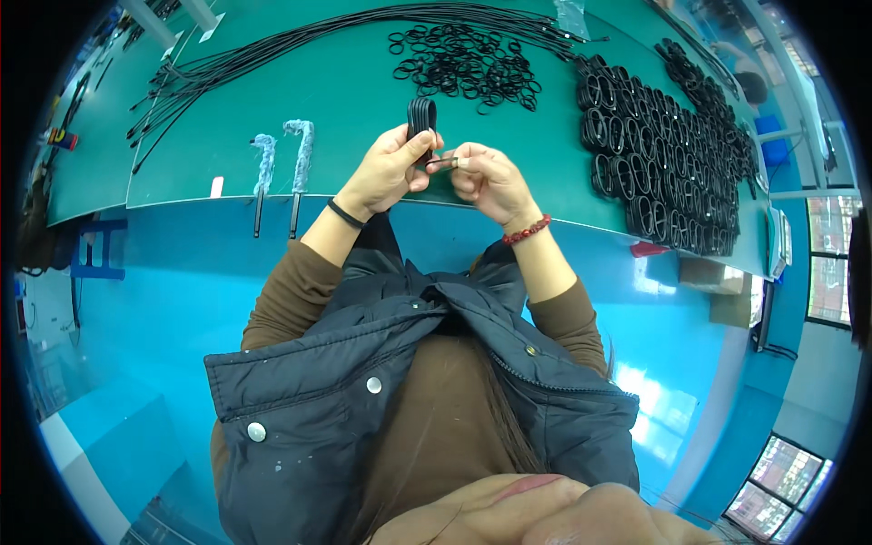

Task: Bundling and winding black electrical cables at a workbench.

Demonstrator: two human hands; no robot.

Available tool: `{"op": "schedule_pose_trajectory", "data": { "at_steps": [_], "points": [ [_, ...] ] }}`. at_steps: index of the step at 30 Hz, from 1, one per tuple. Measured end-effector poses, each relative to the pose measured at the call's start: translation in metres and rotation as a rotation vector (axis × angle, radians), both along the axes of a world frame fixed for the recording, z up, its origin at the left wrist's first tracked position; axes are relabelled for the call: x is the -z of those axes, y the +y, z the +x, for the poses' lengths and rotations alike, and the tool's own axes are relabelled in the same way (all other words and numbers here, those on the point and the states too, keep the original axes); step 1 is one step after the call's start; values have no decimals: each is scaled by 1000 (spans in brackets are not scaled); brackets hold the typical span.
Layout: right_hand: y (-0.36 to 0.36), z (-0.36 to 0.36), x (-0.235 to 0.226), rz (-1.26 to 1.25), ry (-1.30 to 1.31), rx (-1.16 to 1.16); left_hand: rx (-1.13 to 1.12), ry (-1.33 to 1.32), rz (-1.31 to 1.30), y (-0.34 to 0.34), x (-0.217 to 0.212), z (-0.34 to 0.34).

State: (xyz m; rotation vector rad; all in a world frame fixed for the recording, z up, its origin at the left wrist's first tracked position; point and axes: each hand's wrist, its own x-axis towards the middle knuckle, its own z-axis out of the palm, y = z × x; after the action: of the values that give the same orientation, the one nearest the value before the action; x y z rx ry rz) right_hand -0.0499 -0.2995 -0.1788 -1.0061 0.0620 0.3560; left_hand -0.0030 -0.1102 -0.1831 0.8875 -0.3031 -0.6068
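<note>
**Cable coil held for binding**

A black coil [421, 116] of folded cable stands upright above the table's near edge, gripped at its lower end by the left hand [392, 171], fingers closed around the bundle. The right hand [486, 177] sits just beside it, thumb and forefinger pinched on a thin dark piece [443, 162] that runs across to the coil's base; whether this is the cable's free end or a small band is too fine to tell.

The step in hand looks like securing the folded coil at its waist. The next move would call for keeping the loops squeezed flat in the left hand while the right guides the thin piece snugly around them without letting a loop slip.

On the green table [345, 100], small black rings [468, 64] lie scattered beyond the hands. To the right, finished coils [658, 145] lie in rows. Long straight cables [300, 41] fan across the far left. Two pale wrapped hooks [282, 150] lie at the left near the table's edge.
</note>
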Motion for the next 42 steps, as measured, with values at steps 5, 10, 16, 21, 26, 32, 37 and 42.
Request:
{"op": "schedule_pose_trajectory", "data": {
  "at_steps": [5, 10, 16, 21, 26, 32, 37, 42],
  "points": [
    [10, -17, 2, 499, 1, -65, 103, 91, -141, 2, -4, -6],
    [6, -27, 10, 458, -128, -201, 142, 9, -49, -1, -14, -19],
    [-18, -31, -21, -22, -193, -213, 155, -100, 202, 7, -8, -20],
    [-36, -18, -49, -925, -487, -194, 223, -296, 500, 11, -12, -23],
    [-28, -10, -78, -1351, -672, -368, 307, -604, 703, 7, -18, -23],
    [-6, -3, -94, -1647, -738, -511, 260, -955, 760, -4, -10, -20],
    [-8, -1, -91, -1637, -752, -551, 201, -1079, 693, -3, -3, -22],
    [-14, 13, -82, -1248, -513, -641, 177, -811, 561, -3, -4, -26]
  ]
}}
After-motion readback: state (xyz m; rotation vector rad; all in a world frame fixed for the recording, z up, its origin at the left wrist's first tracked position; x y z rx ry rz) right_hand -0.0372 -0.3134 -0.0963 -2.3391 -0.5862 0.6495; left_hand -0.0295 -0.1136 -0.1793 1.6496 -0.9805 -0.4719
